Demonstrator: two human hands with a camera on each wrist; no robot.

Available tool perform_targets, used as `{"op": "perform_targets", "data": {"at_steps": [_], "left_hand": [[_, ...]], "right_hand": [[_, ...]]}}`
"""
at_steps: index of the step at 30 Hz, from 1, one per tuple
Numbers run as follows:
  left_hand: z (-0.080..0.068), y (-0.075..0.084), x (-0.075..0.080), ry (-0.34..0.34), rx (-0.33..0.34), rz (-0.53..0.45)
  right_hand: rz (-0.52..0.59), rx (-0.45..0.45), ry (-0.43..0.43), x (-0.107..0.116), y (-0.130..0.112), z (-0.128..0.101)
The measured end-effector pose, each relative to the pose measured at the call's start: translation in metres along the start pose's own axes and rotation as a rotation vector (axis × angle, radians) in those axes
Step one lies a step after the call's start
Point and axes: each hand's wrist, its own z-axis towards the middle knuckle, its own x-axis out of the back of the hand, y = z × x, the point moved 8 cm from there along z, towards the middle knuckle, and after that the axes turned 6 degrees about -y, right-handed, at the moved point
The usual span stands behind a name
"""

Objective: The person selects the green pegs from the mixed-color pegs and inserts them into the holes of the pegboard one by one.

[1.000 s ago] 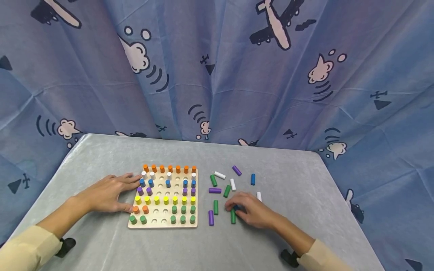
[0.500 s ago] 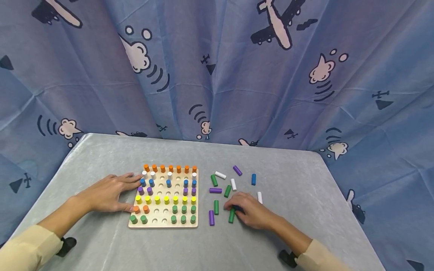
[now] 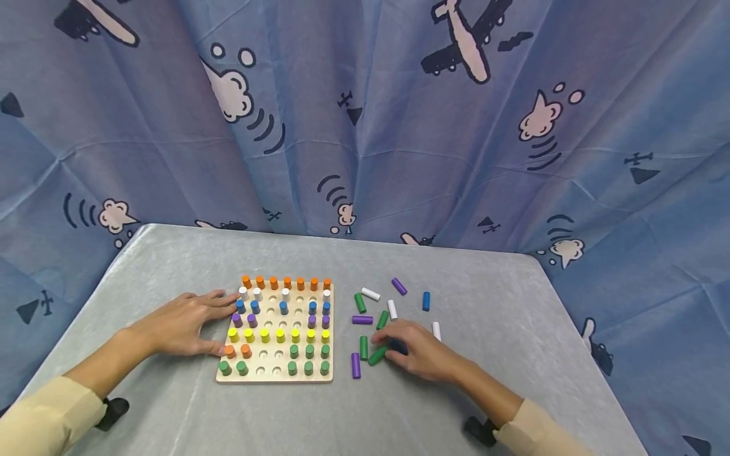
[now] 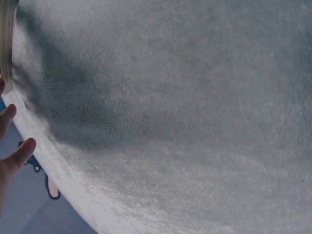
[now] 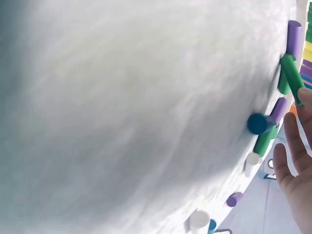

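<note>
A wooden pegboard (image 3: 268, 375) stands left of centre, with rows of orange, white, blue, purple, yellow and green pegs and some bare holes. My left hand (image 3: 182, 323) rests against its left edge, fingers and thumb stretched out; in the left wrist view only some fingertips (image 4: 22, 151) show. To the right of the board, my right hand (image 3: 422, 351) pinches a green peg (image 3: 378, 355) at one end, tilted. The right wrist view shows that green peg (image 5: 292, 75) at the thumb. Near this hand lies a blue peg (image 5: 257, 124), mostly hidden in the head view.
Loose pegs lie around the right hand: a purple peg (image 3: 356, 365), a green peg (image 3: 364, 348), a white peg (image 3: 436, 331), a blue peg (image 3: 426, 301) and several others. The grey tabletop (image 3: 479, 278) ends at a patterned blue curtain (image 3: 399, 177).
My right hand has shifted slightly left, and the green peg has come up from lying by the thumb to a tilted position in the fingers. The left hand and board stay put.
</note>
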Motion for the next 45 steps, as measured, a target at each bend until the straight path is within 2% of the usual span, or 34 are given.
{"op": "perform_targets", "data": {"at_steps": [5,11,22,36,45], "left_hand": [[0.000,0.000,0.000,-0.003,-0.001,-0.006],[0.001,0.000,-0.001,-0.004,-0.004,-0.005],[0.001,0.000,-0.002,-0.002,-0.009,-0.011],[-0.002,-0.003,-0.003,0.004,-0.004,-0.008],[0.000,-0.001,0.001,0.013,-0.027,-0.021]], "right_hand": [[0.013,0.018,0.036,0.001,-0.008,0.004],[0.001,0.033,0.032,-0.003,-0.016,0.010],[0.092,0.055,0.041,0.001,-0.032,0.023],[0.062,0.225,0.097,0.011,-0.100,0.071],[0.070,0.290,0.144,-0.002,-0.120,0.094]]}}
